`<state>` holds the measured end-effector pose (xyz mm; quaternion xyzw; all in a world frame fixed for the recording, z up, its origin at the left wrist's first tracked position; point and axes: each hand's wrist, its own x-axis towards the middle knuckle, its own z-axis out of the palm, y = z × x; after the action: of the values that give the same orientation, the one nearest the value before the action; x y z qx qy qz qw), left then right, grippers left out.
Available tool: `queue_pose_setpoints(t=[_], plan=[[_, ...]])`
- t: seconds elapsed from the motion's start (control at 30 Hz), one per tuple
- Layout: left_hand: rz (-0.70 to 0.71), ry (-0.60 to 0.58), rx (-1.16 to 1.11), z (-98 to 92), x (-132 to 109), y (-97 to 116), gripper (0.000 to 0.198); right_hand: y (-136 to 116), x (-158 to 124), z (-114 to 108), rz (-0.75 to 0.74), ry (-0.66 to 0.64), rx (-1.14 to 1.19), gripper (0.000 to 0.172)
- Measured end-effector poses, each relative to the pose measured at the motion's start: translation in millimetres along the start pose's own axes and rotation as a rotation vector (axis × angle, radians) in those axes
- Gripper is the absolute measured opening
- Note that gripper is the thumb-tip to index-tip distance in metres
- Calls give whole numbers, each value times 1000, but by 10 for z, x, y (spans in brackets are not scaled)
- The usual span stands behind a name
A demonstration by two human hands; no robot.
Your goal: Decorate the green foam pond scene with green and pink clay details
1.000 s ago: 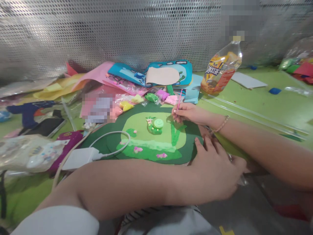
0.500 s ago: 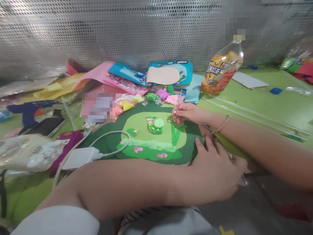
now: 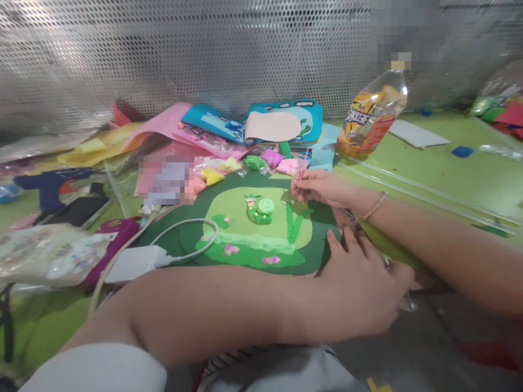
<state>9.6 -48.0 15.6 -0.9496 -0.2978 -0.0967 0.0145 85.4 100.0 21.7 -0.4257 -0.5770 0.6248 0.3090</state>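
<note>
A thin pink stick, like a clay-modelling tool, is pinched in my right hand. Its lower end is hidden by the fingers, over the upper right of a green foam board. My left hand lies with spread fingers at that board's right edge, and a bit of clear plastic shows under its far side. On the board's light green middle is a clay snail with a swirled shell. Green clay leaves rise below my right hand, and pink clay flowers dot the lower strip.
Small bags of coloured clay line the board's far edge. A tilted drink bottle stands behind my right hand. A white charger with its cable overlaps the board's left side. Left of it are a phone and a blue glue gun.
My right hand has shifted slightly right and up from the leaf tops, with the pink stick still in its fingers. The left hand stays in place.
</note>
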Motion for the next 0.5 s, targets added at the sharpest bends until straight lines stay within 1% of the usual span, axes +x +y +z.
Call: queue_pose_setpoints(t=[0.1, 0.2, 0.33, 0.4, 0.5], plan=[[3, -1, 3, 2, -4, -1, 43, 20, 1, -27, -15, 6, 12, 13], [5, 3, 4, -5, -6, 0, 41, 34, 3, -26, -54, -23, -44, 12], [-1, -27, 4, -13, 1, 2, 41, 26, -6, 21, -150, -56, -265, 8], [6, -29, 6, -12, 6, 1, 43, 19, -16, 57, -216, -28, -406, 8], [11, -33, 9, -11, 11, -3, 47, 13, -26, 108, -326, 32, -603, 12]])
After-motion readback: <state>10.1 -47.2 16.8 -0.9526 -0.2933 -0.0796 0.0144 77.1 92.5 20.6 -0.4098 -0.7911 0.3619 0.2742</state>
